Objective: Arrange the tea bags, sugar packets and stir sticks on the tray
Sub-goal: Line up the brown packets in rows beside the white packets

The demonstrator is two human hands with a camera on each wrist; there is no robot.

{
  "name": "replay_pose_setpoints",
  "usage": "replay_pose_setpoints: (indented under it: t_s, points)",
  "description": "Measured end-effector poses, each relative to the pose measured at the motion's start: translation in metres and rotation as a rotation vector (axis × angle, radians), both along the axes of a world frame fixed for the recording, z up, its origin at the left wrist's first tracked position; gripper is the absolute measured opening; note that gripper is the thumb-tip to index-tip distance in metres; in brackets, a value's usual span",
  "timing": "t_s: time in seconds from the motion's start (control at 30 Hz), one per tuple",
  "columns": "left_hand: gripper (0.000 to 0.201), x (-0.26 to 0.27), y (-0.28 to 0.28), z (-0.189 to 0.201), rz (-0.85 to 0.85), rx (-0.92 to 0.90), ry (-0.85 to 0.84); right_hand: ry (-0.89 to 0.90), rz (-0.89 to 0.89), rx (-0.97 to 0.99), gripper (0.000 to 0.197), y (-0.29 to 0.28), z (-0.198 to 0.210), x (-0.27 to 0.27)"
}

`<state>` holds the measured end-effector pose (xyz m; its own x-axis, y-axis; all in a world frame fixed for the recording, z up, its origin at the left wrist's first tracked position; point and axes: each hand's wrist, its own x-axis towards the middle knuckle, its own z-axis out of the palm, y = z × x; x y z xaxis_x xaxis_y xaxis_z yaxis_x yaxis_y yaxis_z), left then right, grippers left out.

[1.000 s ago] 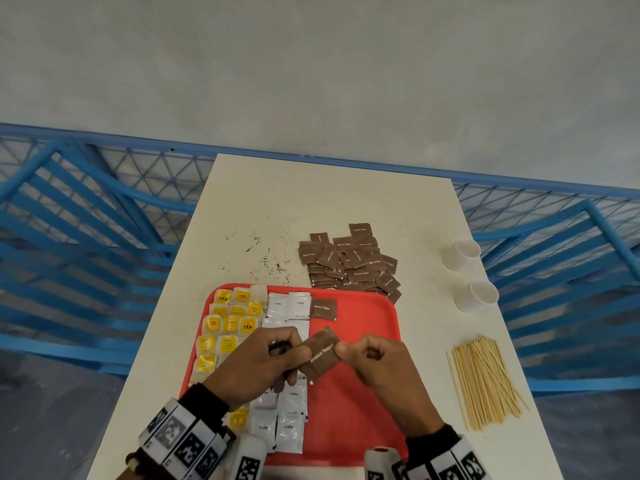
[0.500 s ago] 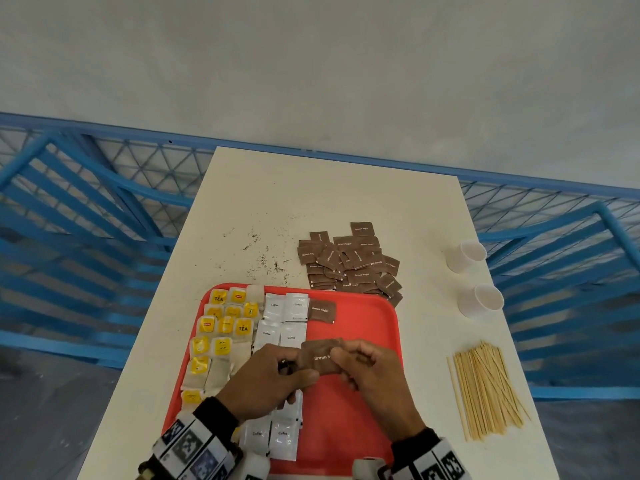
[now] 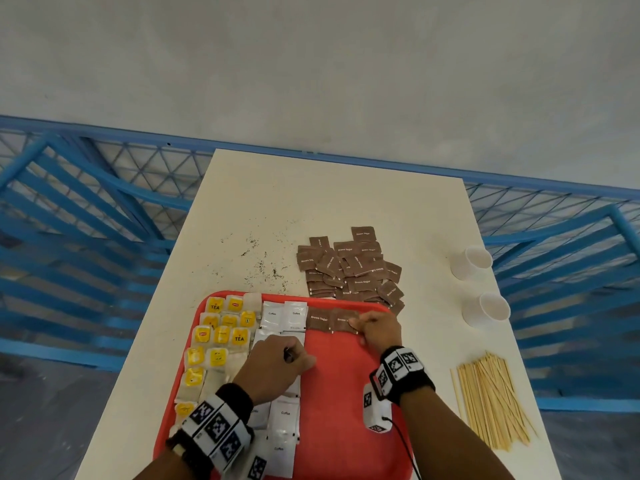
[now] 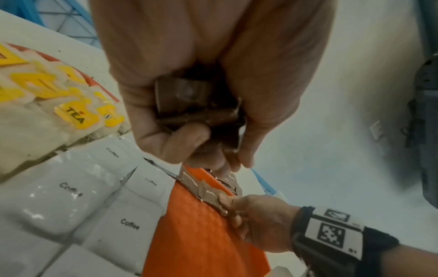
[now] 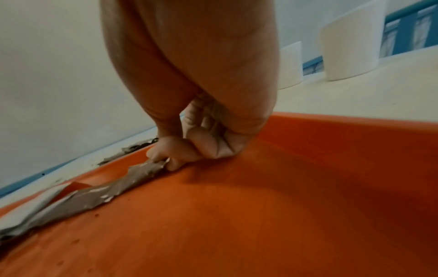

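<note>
The right hand [image 3: 379,329] pinches the near corner of a flat brown paper sugar packet [image 3: 343,320] and sets it down on the red plastic tray [image 3: 349,393], just beside another brown packet [image 3: 319,318] by the tray's far edge. The left hand [image 3: 275,367] sits over the white coffee packets [image 3: 283,315], fingers curled round a small bunch of brown sugar packets [image 4: 189,99], as the left wrist view shows. To the left on the tray lie the yellow-tagged tea bags [image 3: 221,336] in rows. Past the far edge of the tray, a loose pile of brown sugar packets [image 3: 349,268] waits on the pale bench [image 3: 311,195], next to some dark crumbs [image 3: 259,258]. Off to the right stand two white paper cups [image 3: 479,284], and nearer lie the thin wooden stir sticks [image 3: 491,400] in a heap, not yet on the tray. The packets look very light, thin and bendy, so they could slide or flip with a small bump; a soft pinch at a corner or edge seems best, then a flat press to keep each one in line
</note>
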<state>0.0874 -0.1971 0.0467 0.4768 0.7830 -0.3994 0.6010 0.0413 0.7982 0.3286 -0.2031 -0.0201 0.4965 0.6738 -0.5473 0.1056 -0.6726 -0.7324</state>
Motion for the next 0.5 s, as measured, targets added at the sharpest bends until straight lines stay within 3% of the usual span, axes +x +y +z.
replay_pose_setpoints:
  t_s: [0.13, 0.4, 0.5]
  points:
    - [0.025, -0.009, -0.005, 0.002, 0.071, -0.080, -0.052, -0.159, 0.029, -0.039, 0.019, 0.003, -0.013, 0.001]
    - [0.027, -0.024, -0.010, 0.013, 0.144, -0.171, -0.110, -0.293, 0.029, -0.030, 0.030, 0.001, -0.001, -0.002]
    - [0.027, -0.029, -0.011, 0.017, 0.164, -0.189, -0.135, -0.446, 0.222, 0.077, 0.017, -0.003, 0.004, -0.015]
